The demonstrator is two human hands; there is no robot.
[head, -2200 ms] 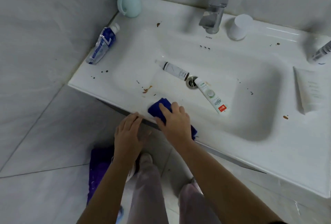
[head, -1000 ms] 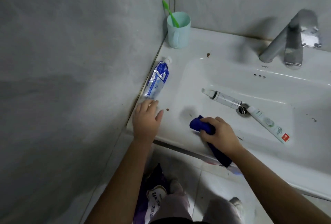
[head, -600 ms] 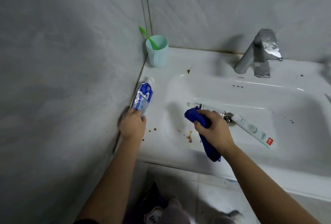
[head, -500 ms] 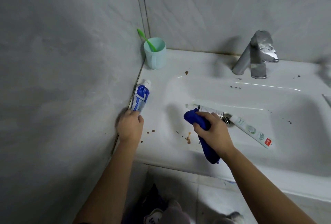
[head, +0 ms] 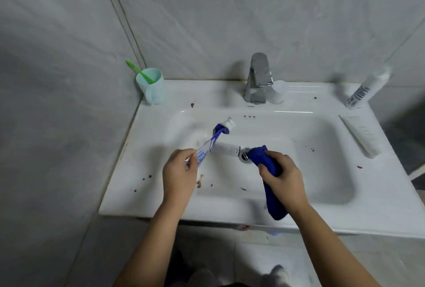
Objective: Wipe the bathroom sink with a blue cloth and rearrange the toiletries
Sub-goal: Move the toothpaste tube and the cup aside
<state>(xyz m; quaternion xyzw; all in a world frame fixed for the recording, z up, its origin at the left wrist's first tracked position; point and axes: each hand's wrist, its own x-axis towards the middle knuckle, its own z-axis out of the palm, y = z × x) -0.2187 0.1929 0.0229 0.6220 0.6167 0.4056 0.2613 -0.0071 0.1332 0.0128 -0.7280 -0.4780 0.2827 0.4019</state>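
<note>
The left hand (head: 180, 171) pinches the blue toothpaste tube (head: 212, 140) by its flat end, cap pointing far and right. The right hand (head: 284, 177) squeezes the blue cloth (head: 268, 171) near the drain (head: 244, 157).

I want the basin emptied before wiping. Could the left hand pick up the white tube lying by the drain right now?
Probably not yet: the left hand is already closed on the blue toothpaste tube, which crosses over the white tube. The path is otherwise open once the toothpaste is set down.
</note>
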